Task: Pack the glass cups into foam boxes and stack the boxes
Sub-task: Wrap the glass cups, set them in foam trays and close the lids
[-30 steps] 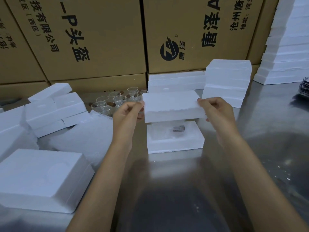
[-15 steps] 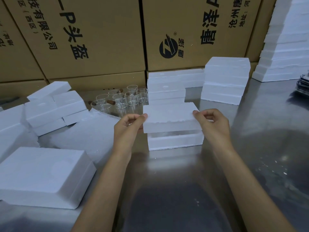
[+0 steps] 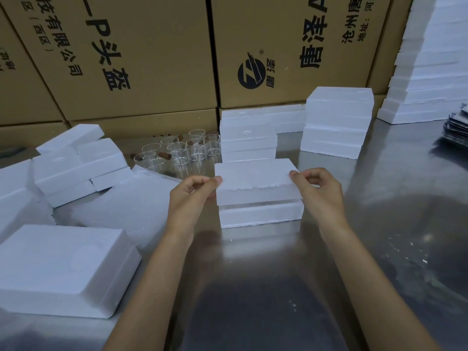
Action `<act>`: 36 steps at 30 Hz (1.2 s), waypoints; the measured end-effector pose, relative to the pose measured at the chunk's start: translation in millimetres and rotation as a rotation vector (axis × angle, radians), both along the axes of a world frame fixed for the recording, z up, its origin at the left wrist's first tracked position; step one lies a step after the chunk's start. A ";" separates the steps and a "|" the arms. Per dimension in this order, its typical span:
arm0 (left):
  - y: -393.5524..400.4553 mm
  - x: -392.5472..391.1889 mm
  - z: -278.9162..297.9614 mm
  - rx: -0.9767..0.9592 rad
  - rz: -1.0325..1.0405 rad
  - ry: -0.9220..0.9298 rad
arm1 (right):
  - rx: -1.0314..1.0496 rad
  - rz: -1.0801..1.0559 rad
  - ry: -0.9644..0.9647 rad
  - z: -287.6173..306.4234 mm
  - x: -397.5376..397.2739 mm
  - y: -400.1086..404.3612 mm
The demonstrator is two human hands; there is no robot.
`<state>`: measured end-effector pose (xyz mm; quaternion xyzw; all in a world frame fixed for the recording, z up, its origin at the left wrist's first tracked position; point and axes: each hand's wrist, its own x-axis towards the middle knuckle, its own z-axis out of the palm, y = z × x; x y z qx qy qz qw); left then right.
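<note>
While the cardboard cartons [image 3: 157,59] printed "P头盔" and "唐泽" stand behind the steel table [image 3: 379,224], your forearms reach forward side by side. Your left hand [image 3: 188,196] and right hand [image 3: 320,191] pinch the foam lid's [image 3: 253,177] ends with curled fingers, just above the foam base [image 3: 260,215]; glass cups [image 3: 182,154] stand behind.

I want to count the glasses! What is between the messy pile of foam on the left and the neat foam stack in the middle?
The head view shows a cluster of glass cups between the foam pile and the foam stack.
</note>
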<state>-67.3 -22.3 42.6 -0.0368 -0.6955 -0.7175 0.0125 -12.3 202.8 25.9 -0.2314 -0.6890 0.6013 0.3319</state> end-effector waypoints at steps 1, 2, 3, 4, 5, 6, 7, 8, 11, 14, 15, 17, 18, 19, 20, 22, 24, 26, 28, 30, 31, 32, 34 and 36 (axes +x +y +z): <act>-0.2 -0.3 -0.6 0.002 -0.003 -0.006 | 0.003 -0.005 0.003 -0.2 -0.3 0.5; -0.6 -0.6 -1.1 0.003 -0.009 -0.012 | 0.006 -0.008 0.007 -0.6 -0.3 0.9; -0.8 -1.0 -1.5 0.003 -0.014 -0.016 | 0.009 -0.009 0.007 -1.1 -0.5 1.1; -1.0 -1.3 -1.7 0.001 -0.020 -0.018 | 0.012 -0.008 0.003 -1.7 -0.4 1.0; -1.1 -1.6 -1.8 -0.003 -0.023 -0.019 | 0.015 -0.006 -0.005 -2.3 -0.5 0.8; -0.9 -1.8 -1.8 -0.006 -0.024 -0.018 | 0.016 -0.004 -0.013 -3.0 -0.5 0.7; -0.6 -1.8 -1.7 -0.007 -0.023 -0.017 | 0.017 -0.001 -0.020 -3.5 -0.6 0.7; -0.3 -1.8 -1.6 -0.007 -0.022 -0.017 | 0.017 0.000 -0.024 -3.7 -0.5 0.8; -0.5 -1.6 -1.3 -0.015 -0.019 -0.029 | 0.022 -0.005 -0.021 -2.6 -0.6 1.3; -1.6 -0.6 -0.9 -0.027 -0.026 -0.037 | 0.026 -0.002 -0.029 -2.5 -0.8 1.6; -1.4 -0.1 -1.1 -0.029 -0.031 -0.038 | 0.026 -0.002 -0.036 -2.8 -0.8 1.9; -0.7 0.9 -1.8 -0.031 -0.042 -0.045 | 0.026 -0.002 -0.050 -3.6 -0.4 2.3; -0.4 1.0 -2.2 -0.029 -0.045 -0.052 | 0.025 -0.001 -0.053 -4.0 -0.1 2.4; -0.4 0.9 -2.6 -0.026 -0.047 -0.057 | 0.023 0.000 -0.054 -4.2 0.2 2.3; -0.6 0.6 -2.9 -0.023 -0.048 -0.060 | 0.021 0.002 -0.054 -4.4 0.6 2.3; -0.9 0.1 -3.6 -0.020 -0.052 -0.061 | 0.017 0.006 -0.055 -4.4 1.0 2.1; -0.9 0.0 -3.9 -0.019 -0.060 -0.059 | 0.011 0.010 -0.059 -4.3 1.3 2.3; -1.0 -0.3 -4.0 -0.013 -0.064 -0.059 | -0.002 0.019 -0.061 -4.3 1.8 2.2; -1.1 -0.7 -4.8 0.000 -0.061 -0.063 | -0.018 0.032 -0.062 -4.0 2.9 2.5; -1.1 -1.3 -6.1 0.009 -0.055 -0.075 | -0.033 0.044 -0.064 -3.6 3.6 3.0; -1.2 -1.8 -6.6 0.011 -0.056 -0.091 | -0.040 0.048 -0.067 -3.4 3.6 3.2; -1.7 -2.2 -7.0 0.023 -0.069 -0.113 | -0.047 0.050 -0.069 -3.2 3.7 2.9; -3.3 -4.1 -8.0 0.060 -0.113 -0.155 | -0.067 0.058 -0.064 -2.3 4.6 1.2; -3.9 -6.4 -9.6 0.023 -0.126 -0.118 | -0.028 0.079 -0.024 -0.5 6.5 -1.0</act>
